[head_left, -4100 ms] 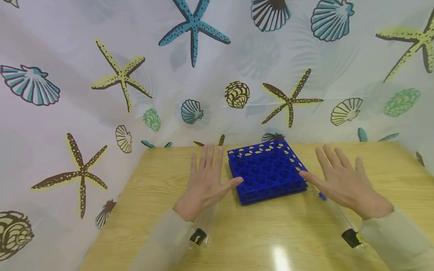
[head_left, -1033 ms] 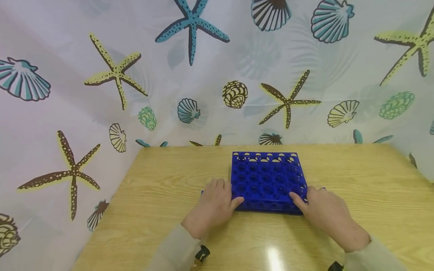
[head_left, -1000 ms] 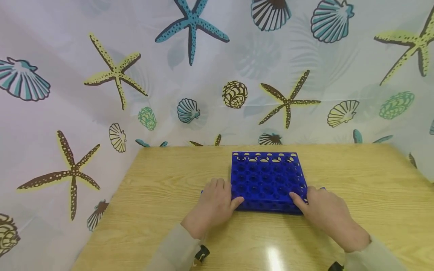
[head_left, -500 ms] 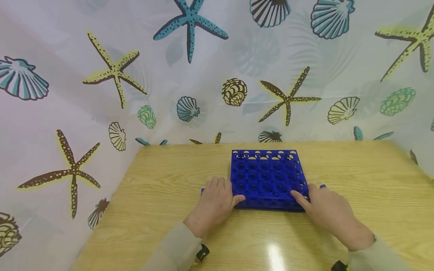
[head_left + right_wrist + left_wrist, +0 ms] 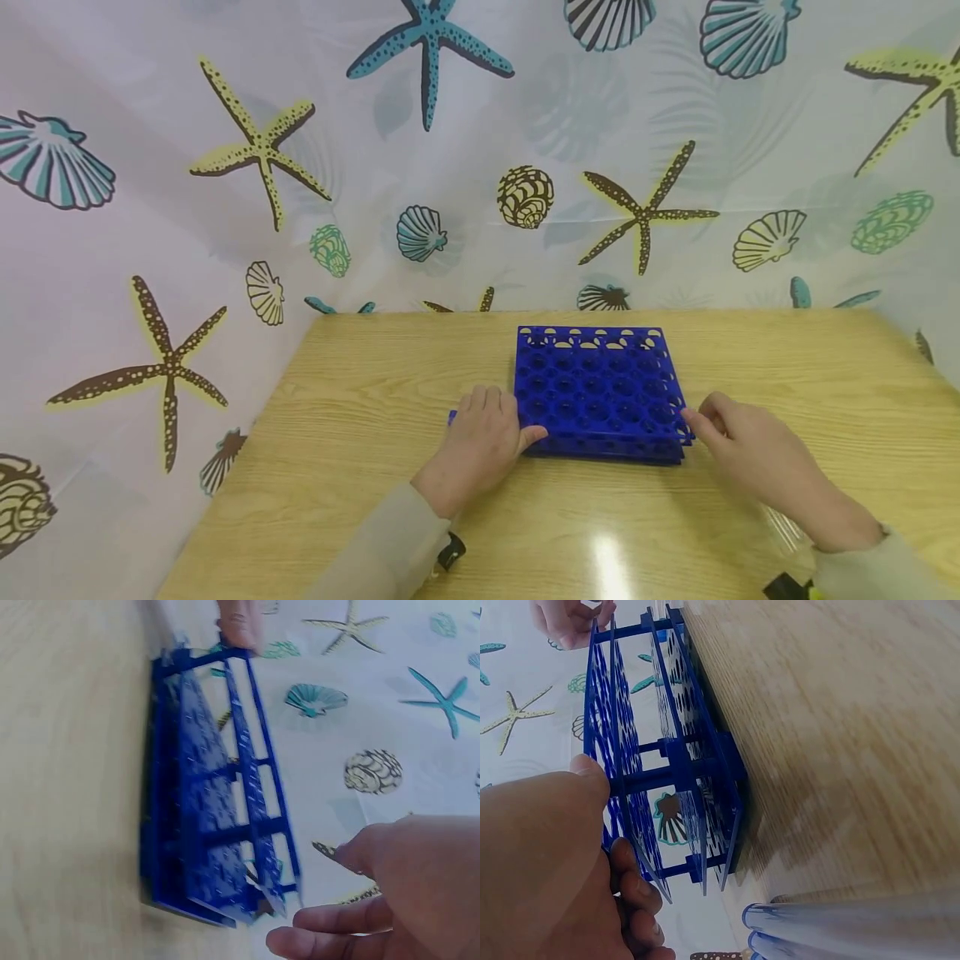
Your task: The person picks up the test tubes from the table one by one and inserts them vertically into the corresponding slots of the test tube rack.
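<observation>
A blue plastic test tube rack [image 5: 596,387] with several perforated tiers stands on the table, its front edge towards me. My left hand [image 5: 480,446] grips its left side near the front corner, thumb over the top edge. In the left wrist view the fingers curl at the rack's side. My right hand [image 5: 757,454] is beside the right front corner. The right wrist view, partly blurred, shows a gap between this hand's loosely bent fingers and the rack. Clear tubes with blue ends [image 5: 855,922] lie by my left hand; another clear tube [image 5: 783,527] lies partly under my right forearm.
The wooden table [image 5: 375,375] reaches back to a white curtain [image 5: 465,150] printed with starfish and shells, which also hangs along the left side. A black strap piece [image 5: 452,550] is at my left wrist, another [image 5: 786,586] at my right.
Earlier both hands were spread flat beside a slanted rack; then both gripped it and it was squared up. Now my right hand has let go and moved right, while the left keeps its grip.
</observation>
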`<state>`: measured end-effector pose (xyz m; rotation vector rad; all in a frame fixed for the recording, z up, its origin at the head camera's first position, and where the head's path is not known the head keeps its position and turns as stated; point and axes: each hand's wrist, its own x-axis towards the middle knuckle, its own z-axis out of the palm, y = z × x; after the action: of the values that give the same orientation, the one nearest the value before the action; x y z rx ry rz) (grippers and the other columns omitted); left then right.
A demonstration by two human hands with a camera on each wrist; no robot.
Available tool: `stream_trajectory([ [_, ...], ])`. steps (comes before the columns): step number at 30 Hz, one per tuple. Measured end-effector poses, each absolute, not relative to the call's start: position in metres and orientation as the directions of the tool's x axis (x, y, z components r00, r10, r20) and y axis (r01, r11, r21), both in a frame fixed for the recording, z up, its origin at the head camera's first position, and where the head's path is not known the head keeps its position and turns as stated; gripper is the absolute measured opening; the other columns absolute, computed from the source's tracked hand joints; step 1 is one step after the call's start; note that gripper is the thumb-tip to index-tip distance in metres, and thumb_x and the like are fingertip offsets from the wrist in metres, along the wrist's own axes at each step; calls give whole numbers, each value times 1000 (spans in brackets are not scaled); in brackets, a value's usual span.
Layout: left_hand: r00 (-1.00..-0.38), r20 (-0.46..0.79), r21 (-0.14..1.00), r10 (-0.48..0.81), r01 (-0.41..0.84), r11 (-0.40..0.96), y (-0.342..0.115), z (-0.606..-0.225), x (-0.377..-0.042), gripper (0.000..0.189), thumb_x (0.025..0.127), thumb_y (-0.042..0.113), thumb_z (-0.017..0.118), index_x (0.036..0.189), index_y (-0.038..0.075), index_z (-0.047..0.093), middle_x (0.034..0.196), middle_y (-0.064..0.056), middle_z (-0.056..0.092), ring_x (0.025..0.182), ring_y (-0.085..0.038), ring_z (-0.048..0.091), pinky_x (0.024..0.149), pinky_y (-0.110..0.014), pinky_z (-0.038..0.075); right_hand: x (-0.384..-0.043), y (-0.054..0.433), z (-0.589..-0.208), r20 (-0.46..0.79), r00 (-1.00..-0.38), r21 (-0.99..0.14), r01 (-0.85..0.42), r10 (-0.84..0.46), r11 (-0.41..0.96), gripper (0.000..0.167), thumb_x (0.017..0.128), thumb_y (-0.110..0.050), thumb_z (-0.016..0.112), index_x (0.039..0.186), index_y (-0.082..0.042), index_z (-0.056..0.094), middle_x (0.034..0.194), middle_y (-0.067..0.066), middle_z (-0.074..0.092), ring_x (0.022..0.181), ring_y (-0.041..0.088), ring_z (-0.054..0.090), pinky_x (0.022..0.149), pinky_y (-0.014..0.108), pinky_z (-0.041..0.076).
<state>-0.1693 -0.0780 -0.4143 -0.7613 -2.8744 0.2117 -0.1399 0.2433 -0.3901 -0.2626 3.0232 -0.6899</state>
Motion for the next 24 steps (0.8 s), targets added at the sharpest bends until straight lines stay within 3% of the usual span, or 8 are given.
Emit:
stream_trajectory([
  [6, -855, 129, -178, 502, 478, 860, -78, -414, -169, 53, 103, 57, 27, 81, 11, 41, 76, 1, 28, 72, -17, 30, 68, -28, 24, -147, 275, -382, -3, -987, -478, -138, -159, 867, 35, 107, -22, 41, 113, 7, 60, 90, 13, 67, 70, 17, 52, 58, 31, 43],
  [12, -857, 129, -166, 499, 478, 863, -78, -415, -168, 53, 103, 57, 28, 81, 11, 41, 76, 0, 29, 72, -17, 31, 69, -28, 25, -150, 299, -384, -61, -988, -488, -98, -145, 867, 35, 106, -15, 39, 118, 13, 55, 106, 29, 64, 77, 23, 60, 61, 36, 50],
  [17, -854, 127, -173, 504, 481, 859, -78, -414, -168, 52, 103, 57, 27, 81, 11, 40, 75, 1, 29, 72, -17, 31, 68, -28, 26, -154, 308, -397, -119, -980, -485, -84, -161, 870, 35, 105, -13, 42, 116, 17, 54, 101, 31, 64, 65, 18, 60, 59, 34, 51],
  [24, -859, 125, -169, 497, 475, 863, -77, -414, -168, 53, 103, 58, 27, 81, 11, 40, 76, 1, 29, 72, -17, 31, 68, -28, 26, -162, 315, -414, -146, -974, -383, -107, -174, 918, 31, 99, -15, 51, 103, 15, 59, 93, 27, 66, 81, 36, 65, 70, 51, 55],
])
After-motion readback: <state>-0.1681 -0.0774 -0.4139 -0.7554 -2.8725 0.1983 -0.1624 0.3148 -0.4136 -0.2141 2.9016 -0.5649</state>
